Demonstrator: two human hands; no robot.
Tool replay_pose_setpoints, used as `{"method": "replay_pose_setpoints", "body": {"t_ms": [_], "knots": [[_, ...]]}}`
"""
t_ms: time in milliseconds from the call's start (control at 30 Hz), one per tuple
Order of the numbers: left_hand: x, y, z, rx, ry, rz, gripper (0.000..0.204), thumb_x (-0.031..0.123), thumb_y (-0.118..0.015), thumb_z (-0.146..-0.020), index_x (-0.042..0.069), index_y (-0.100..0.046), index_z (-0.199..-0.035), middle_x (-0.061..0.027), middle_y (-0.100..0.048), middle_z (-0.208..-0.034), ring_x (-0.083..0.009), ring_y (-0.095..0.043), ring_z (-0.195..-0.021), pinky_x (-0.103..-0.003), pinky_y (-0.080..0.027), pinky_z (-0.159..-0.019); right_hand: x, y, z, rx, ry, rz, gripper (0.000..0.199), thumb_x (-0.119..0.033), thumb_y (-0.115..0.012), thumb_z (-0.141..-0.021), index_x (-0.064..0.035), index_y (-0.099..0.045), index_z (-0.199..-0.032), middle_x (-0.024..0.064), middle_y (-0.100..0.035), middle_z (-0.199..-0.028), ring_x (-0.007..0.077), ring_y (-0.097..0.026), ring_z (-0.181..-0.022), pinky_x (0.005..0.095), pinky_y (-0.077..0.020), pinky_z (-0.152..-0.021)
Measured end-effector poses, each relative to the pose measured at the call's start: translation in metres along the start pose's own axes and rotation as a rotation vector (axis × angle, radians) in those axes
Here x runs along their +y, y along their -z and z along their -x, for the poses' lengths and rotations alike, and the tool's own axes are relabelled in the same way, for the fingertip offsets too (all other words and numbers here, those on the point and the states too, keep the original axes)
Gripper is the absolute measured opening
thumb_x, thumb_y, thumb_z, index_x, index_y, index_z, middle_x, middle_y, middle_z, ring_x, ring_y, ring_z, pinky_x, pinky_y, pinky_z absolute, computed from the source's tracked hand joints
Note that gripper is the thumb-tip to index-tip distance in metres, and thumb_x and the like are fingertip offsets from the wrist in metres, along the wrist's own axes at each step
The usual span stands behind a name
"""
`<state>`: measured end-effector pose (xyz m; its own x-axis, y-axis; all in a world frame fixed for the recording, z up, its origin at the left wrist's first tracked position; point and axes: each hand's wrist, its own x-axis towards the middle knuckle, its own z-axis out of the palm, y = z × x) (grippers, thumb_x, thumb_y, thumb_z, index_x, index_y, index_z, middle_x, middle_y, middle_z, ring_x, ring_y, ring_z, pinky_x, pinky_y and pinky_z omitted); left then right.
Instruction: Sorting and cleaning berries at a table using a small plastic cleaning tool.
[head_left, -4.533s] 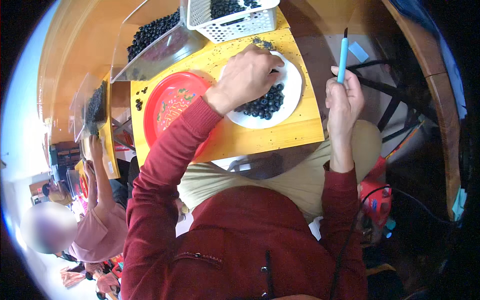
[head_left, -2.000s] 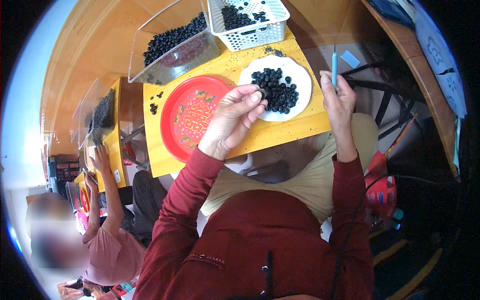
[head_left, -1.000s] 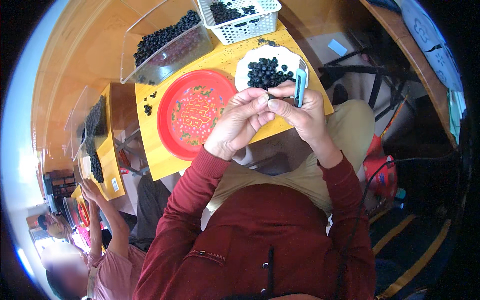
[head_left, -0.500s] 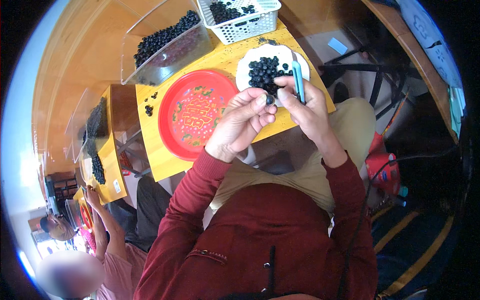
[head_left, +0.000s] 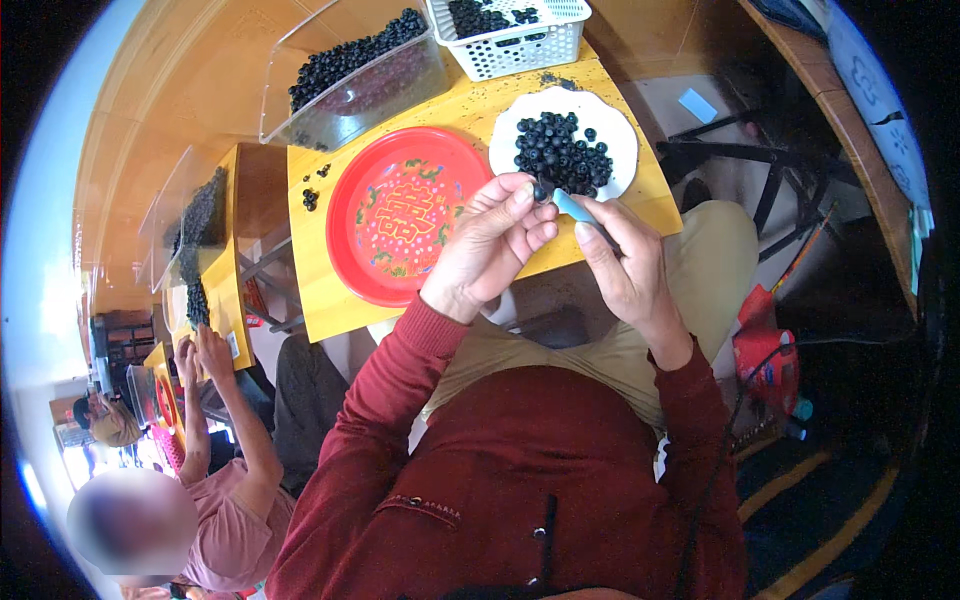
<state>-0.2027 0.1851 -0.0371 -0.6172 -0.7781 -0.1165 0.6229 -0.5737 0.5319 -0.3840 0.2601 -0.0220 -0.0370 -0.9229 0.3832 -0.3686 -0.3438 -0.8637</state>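
While the left hand [head_left: 490, 245] pinches a round dark berry [head_left: 541, 192], the right hand [head_left: 625, 265] grips a slim blue tool [head_left: 574, 206].

Bright daylight, left-edge glare, strong fisheye bending, dark corners.

Bare yellow surface [head_left: 315, 285] shows lower left of the red plate [head_left: 405, 215]; white plate [head_left: 610, 130], basket [head_left: 515, 45] and clear bin [head_left: 350, 95] crowd the top.

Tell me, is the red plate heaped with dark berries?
No. The red plate shows only its printed pattern, while the dark berries are heaped on the white plate beside it.
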Motion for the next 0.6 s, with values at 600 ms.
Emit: {"method": "replay_pose_setpoints", "body": {"t_ms": [600], "knots": [[-0.011, -0.01, 0.004, 0.034, -0.055, -0.03, 0.014, 0.013, -0.062, -0.094, 0.008, -0.063, -0.107, -0.0068, -0.068, -0.099, -0.0187, -0.066, -0.09, -0.035, -0.058, -0.082, 0.012, 0.001, 0.006, 0.097, 0.148, 0.121, 0.03, -0.022, -0.062, -0.095, 0.0024, -0.064, -0.113, 0.0162, -0.066, -0.084, 0.0297, -0.066, -0.069, 0.0379, -0.0503, -0.06]]}}
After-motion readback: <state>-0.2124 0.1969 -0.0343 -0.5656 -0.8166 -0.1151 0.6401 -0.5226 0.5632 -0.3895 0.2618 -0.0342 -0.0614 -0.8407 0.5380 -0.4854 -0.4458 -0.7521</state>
